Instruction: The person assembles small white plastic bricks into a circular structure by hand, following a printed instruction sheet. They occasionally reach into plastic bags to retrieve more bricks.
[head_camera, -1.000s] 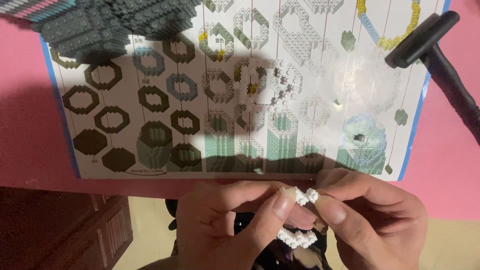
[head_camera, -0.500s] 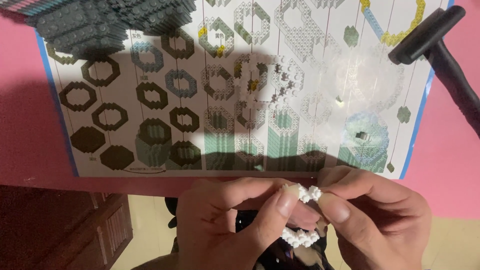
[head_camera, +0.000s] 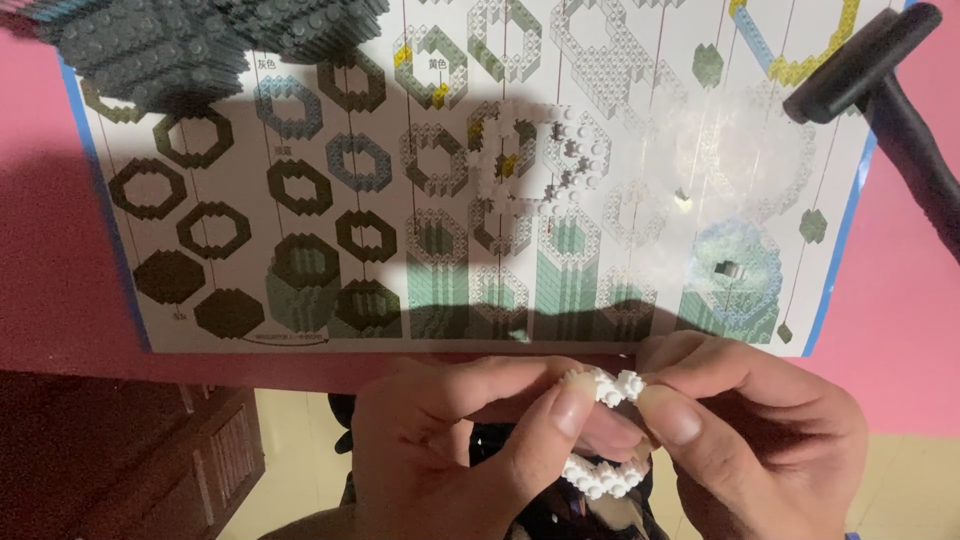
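white brick ring (head_camera: 605, 430) | pink table (head_camera: 900, 300) | black hammer (head_camera: 880, 75) | grey brick block (head_camera: 170, 40)

One printed sheet only: instruction sheet (head_camera: 300, 200), rectangular, white with blue edge, flat on the pink table (head_camera: 50, 250), just far of my hands. Covered in grey, green, yellow ring diagrams.

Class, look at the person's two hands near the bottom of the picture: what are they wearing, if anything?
Both the left hand and the right hand are bare: no gloves, rings or watch show. The nails are short and unpainted. No sleeve shows on either wrist, though the picture's edge cuts the wrists off.
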